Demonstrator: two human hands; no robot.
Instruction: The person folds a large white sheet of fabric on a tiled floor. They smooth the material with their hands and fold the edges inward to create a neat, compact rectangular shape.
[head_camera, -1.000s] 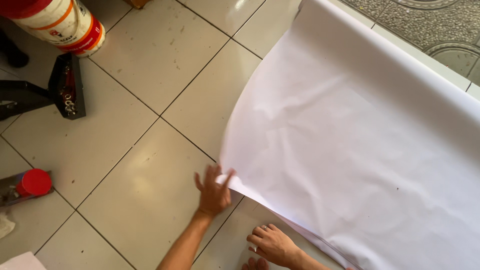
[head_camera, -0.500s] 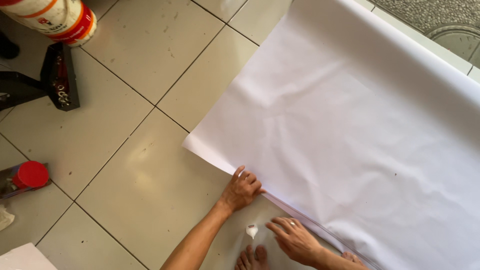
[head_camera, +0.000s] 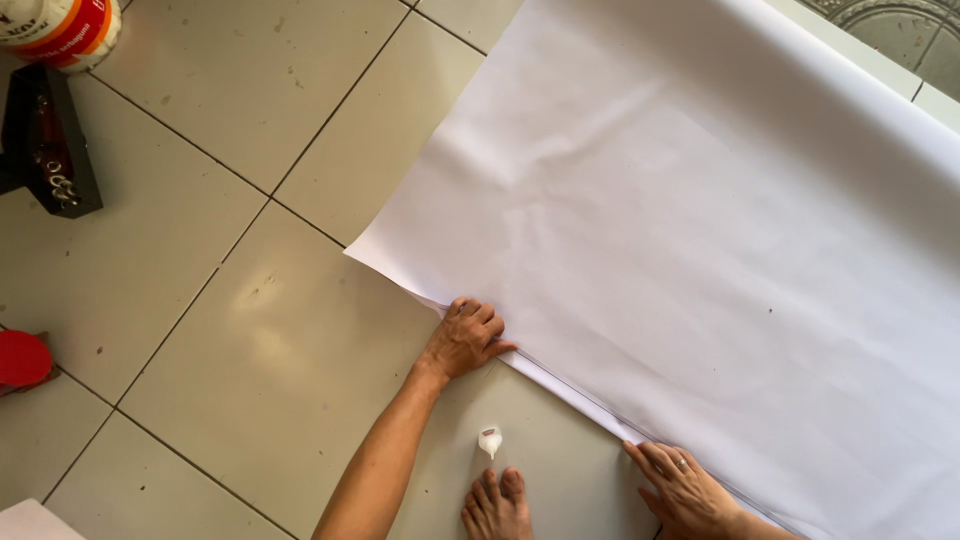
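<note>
Our left hand (head_camera: 466, 338) presses down with fingers curled, arm stretched forward; our right hand (head_camera: 688, 487) lies flat, fingers spread.

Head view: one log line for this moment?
left hand: presses folded edge of large white paper sheet | right hand: flat on same edge | surface: tiled floor

You're on a glossy beige tile floor (head_camera: 230, 330) with dark grout lines running diagonally. Lying on it: a big white paper sheet (head_camera: 700, 230) covering the right half with a folded edge along its lower-left side, a small white cap (head_camera: 489, 441) just beside your bare toes (head_camera: 497, 505), and a black tool (head_camera: 45, 150) at the left edge. A white-and-orange container (head_camera: 60, 30) sits in the top-left corner, a red round object (head_camera: 22, 358) is cut off at the left, and a pale corner (head_camera: 35, 520) shows bottom-left.
</note>
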